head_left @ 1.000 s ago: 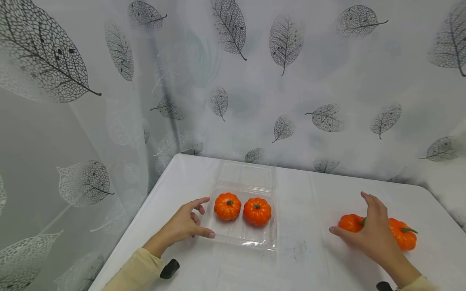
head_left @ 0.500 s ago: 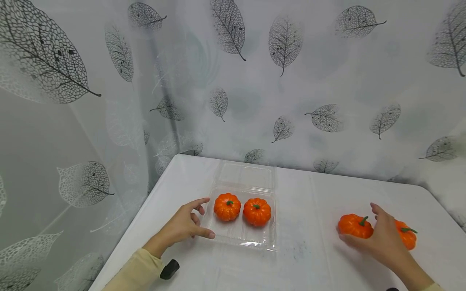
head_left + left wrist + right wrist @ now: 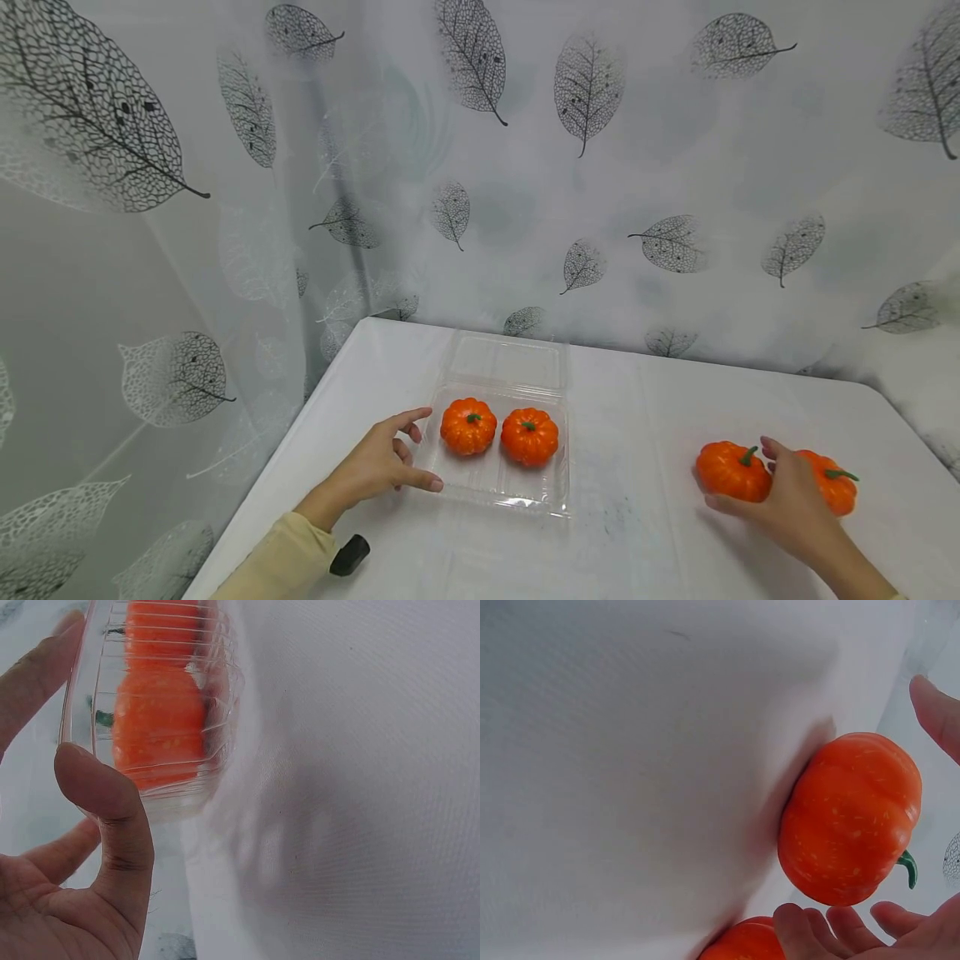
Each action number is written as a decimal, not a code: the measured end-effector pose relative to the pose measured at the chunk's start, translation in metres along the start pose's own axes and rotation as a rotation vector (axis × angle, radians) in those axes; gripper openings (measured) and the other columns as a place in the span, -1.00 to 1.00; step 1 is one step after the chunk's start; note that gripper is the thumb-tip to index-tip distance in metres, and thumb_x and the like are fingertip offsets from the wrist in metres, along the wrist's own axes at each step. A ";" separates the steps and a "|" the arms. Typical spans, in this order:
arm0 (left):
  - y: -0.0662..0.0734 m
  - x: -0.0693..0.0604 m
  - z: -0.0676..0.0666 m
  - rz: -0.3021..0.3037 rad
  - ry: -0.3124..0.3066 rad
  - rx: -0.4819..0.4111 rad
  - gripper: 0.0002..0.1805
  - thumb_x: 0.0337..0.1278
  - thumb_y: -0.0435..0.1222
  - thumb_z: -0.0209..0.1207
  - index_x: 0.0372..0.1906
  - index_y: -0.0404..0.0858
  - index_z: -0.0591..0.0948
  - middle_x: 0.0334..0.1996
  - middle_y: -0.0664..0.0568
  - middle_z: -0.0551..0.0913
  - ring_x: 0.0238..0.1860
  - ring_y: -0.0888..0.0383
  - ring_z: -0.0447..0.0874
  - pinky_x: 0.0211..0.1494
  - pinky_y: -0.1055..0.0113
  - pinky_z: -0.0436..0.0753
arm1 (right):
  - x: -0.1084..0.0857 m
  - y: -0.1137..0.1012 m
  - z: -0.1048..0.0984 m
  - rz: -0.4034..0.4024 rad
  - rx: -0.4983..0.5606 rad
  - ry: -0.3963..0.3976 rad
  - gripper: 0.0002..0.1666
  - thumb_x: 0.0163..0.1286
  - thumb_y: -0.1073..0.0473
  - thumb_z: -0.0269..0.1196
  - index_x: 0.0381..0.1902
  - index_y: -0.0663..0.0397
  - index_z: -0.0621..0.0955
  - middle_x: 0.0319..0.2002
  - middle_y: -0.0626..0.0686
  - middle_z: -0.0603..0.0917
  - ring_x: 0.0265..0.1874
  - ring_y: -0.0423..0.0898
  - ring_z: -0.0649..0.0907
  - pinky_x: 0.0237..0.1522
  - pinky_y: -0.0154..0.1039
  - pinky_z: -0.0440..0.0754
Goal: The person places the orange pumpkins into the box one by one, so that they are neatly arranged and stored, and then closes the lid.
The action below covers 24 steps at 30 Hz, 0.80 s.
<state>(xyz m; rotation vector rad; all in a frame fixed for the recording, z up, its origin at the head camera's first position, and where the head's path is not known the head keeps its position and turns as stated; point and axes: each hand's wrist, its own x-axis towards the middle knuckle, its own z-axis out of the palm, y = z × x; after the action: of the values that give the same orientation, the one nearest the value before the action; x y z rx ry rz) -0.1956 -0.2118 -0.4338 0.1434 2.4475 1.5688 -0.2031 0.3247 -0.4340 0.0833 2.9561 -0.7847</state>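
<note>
Together, two pumpkins (image 3: 499, 432), inside open clear box (image 3: 497, 481)

Soft, diffuse light fills the head view evenly, with glints along the front rim of the clear plastic container (image 3: 517, 502) and a faint shadow on the white tabletop (image 3: 622, 550) below the right hand (image 3: 793, 504). Both wrist views are dimmer and greyer; blurry-edged shadows spread there, one beside an orange pumpkin (image 3: 851, 817).
</note>
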 end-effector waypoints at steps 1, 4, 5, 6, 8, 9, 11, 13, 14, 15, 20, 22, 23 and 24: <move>0.000 0.000 0.000 0.000 0.000 0.002 0.17 -0.40 -0.20 0.70 0.49 -0.20 0.36 0.02 -0.20 0.43 -0.44 0.09 0.44 -0.50 0.23 0.61 | 0.001 0.000 0.000 0.011 -0.002 -0.009 0.64 -0.03 -0.40 0.54 0.41 0.73 -0.09 0.24 0.66 0.10 0.18 0.56 0.20 0.09 0.51 0.34; 0.000 0.000 0.000 0.002 -0.002 0.003 0.17 -0.41 -0.20 0.70 0.49 -0.20 0.35 0.03 -0.20 0.44 -0.45 0.09 0.44 -0.50 0.23 0.61 | 0.002 0.002 0.001 0.030 -0.009 -0.028 0.65 -0.03 -0.41 0.53 0.40 0.74 -0.09 0.24 0.67 0.10 0.20 0.57 0.19 0.11 0.52 0.32; -0.001 0.000 0.000 0.002 -0.002 0.003 0.17 -0.41 -0.20 0.70 0.49 -0.20 0.35 0.03 -0.20 0.44 -0.46 0.10 0.43 -0.51 0.23 0.61 | 0.002 0.003 0.002 0.033 -0.011 -0.030 0.64 -0.03 -0.41 0.53 0.39 0.75 -0.08 0.23 0.67 0.10 0.20 0.57 0.18 0.12 0.52 0.31; -0.001 0.000 0.000 0.003 -0.003 0.003 0.17 -0.40 -0.20 0.70 0.49 -0.20 0.35 0.03 -0.20 0.44 -0.47 0.10 0.43 -0.51 0.23 0.61 | 0.002 0.003 0.002 0.035 -0.011 -0.031 0.64 -0.02 -0.41 0.52 0.39 0.76 -0.08 0.23 0.67 0.10 0.20 0.57 0.18 0.12 0.53 0.31; -0.001 0.000 0.000 0.006 -0.005 0.002 0.17 -0.40 -0.20 0.70 0.49 -0.21 0.35 0.03 -0.20 0.44 -0.48 0.10 0.43 -0.51 0.23 0.61 | 0.002 0.004 0.004 0.042 -0.001 -0.038 0.63 -0.02 -0.41 0.52 0.39 0.76 -0.08 0.24 0.67 0.09 0.20 0.57 0.17 0.14 0.53 0.28; -0.001 0.000 0.000 0.007 -0.005 0.002 0.17 -0.40 -0.20 0.70 0.49 -0.21 0.35 0.03 -0.20 0.44 -0.48 0.10 0.43 -0.51 0.23 0.60 | 0.001 0.004 0.004 0.046 0.003 -0.042 0.63 -0.01 -0.41 0.52 0.39 0.76 -0.07 0.24 0.68 0.09 0.21 0.57 0.17 0.14 0.53 0.28; -0.002 0.000 0.000 0.009 -0.005 0.001 0.17 -0.40 -0.20 0.70 0.49 -0.21 0.35 0.03 -0.21 0.44 -0.48 0.10 0.43 -0.51 0.23 0.61 | 0.001 0.004 0.006 0.060 0.013 -0.055 0.65 -0.02 -0.43 0.52 0.40 0.75 -0.08 0.25 0.68 0.07 0.22 0.57 0.15 0.15 0.54 0.26; -0.001 0.000 0.000 0.010 -0.005 0.001 0.17 -0.40 -0.20 0.70 0.49 -0.21 0.35 0.03 -0.21 0.43 -0.47 0.10 0.43 -0.51 0.23 0.61 | 0.002 0.005 0.008 0.070 0.023 -0.070 0.66 -0.02 -0.43 0.51 0.41 0.74 -0.10 0.26 0.69 0.05 0.23 0.57 0.13 0.15 0.54 0.24; -0.001 0.000 0.000 0.010 -0.005 0.000 0.17 -0.40 -0.20 0.70 0.49 -0.21 0.35 0.03 -0.21 0.43 -0.47 0.10 0.43 -0.51 0.23 0.61 | 0.002 0.006 0.008 0.076 0.026 -0.076 0.66 -0.02 -0.44 0.51 0.41 0.73 -0.11 0.26 0.70 0.04 0.23 0.57 0.13 0.15 0.55 0.24; -0.001 0.000 0.000 0.010 -0.004 -0.001 0.18 -0.41 -0.20 0.70 0.49 -0.21 0.35 0.03 -0.21 0.43 -0.47 0.10 0.43 -0.51 0.23 0.61 | 0.002 0.006 0.009 0.078 0.024 -0.078 0.67 -0.02 -0.44 0.51 0.41 0.73 -0.12 0.26 0.70 0.03 0.23 0.57 0.12 0.15 0.55 0.23; -0.001 0.000 0.000 0.007 -0.005 -0.007 0.18 -0.41 -0.21 0.70 0.49 -0.21 0.34 0.04 -0.21 0.43 -0.48 0.10 0.42 -0.51 0.23 0.61 | 0.003 0.008 0.011 0.096 0.029 -0.086 0.68 -0.03 -0.45 0.51 0.41 0.73 -0.14 0.25 0.71 0.02 0.23 0.58 0.11 0.16 0.55 0.21; -0.001 0.000 0.000 0.005 -0.006 -0.007 0.18 -0.41 -0.22 0.70 0.49 -0.21 0.34 0.04 -0.21 0.43 -0.49 0.11 0.42 -0.51 0.23 0.61 | 0.003 0.008 0.012 0.102 0.033 -0.087 0.68 -0.03 -0.44 0.51 0.42 0.72 -0.14 0.25 0.71 0.01 0.23 0.58 0.11 0.16 0.55 0.21; 0.000 0.000 0.000 0.005 -0.006 -0.004 0.18 -0.41 -0.22 0.70 0.49 -0.21 0.34 0.03 -0.21 0.43 -0.49 0.11 0.42 -0.51 0.23 0.61 | 0.003 0.009 0.012 0.103 0.034 -0.087 0.68 -0.03 -0.44 0.51 0.42 0.72 -0.14 0.25 0.71 0.01 0.23 0.59 0.11 0.16 0.55 0.21; 0.000 0.000 0.000 0.004 -0.006 -0.002 0.18 -0.40 -0.21 0.70 0.50 -0.21 0.34 0.03 -0.20 0.43 -0.49 0.11 0.42 -0.51 0.23 0.61 | 0.003 0.009 0.012 0.105 0.037 -0.087 0.68 -0.02 -0.44 0.51 0.42 0.71 -0.15 0.25 0.71 0.01 0.23 0.58 0.11 0.16 0.55 0.22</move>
<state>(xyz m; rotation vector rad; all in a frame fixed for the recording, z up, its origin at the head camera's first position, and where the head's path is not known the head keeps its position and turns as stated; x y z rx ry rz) -0.1958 -0.2114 -0.4342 0.1525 2.4425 1.5698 -0.2051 0.3267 -0.4496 0.1997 2.8299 -0.8082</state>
